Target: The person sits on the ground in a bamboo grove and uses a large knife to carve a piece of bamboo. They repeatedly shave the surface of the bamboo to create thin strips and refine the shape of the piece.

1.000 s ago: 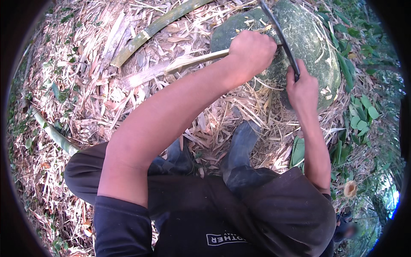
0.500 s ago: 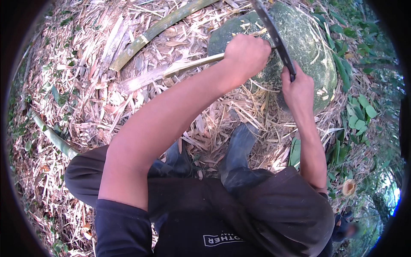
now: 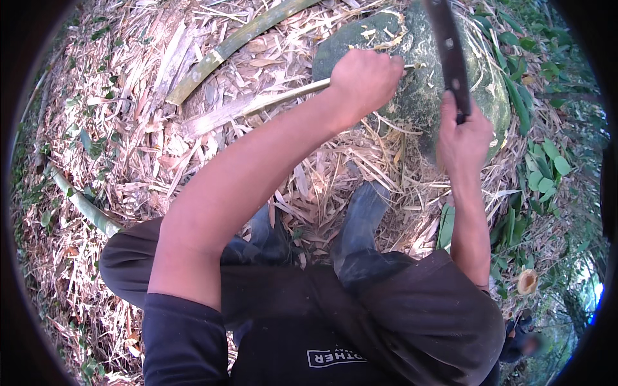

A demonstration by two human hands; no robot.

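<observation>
The left hand [image 3: 367, 78] is closed in a fist around a thin stick [image 3: 293, 94], pale and smooth, straight and slender. The right hand [image 3: 465, 135] has its fingers wrapped around the lower end of a knife [image 3: 449, 48], long, dark and flat, with light round spots along it; its upper end runs out of view.

The stick is in front of the person, its tip over a big, rough, green-grey rock [image 3: 405, 106] littered with pale shavings. Its long axis runs across the view, rising gently from left to right, and the short tip beyond the fist points right, toward the knife. At the left it reaches a flat, fibrous strip [image 3: 215, 119] on the ground; whether they join cannot be told.

A round, green bamboo pole [image 3: 219, 56] lies slanting on dry, papery litter beyond.

Half a second ago the knife crossed the stick's tip, leaning further left. Now it stands more upright, clear to the right, with the right hand shifted that way too.
</observation>
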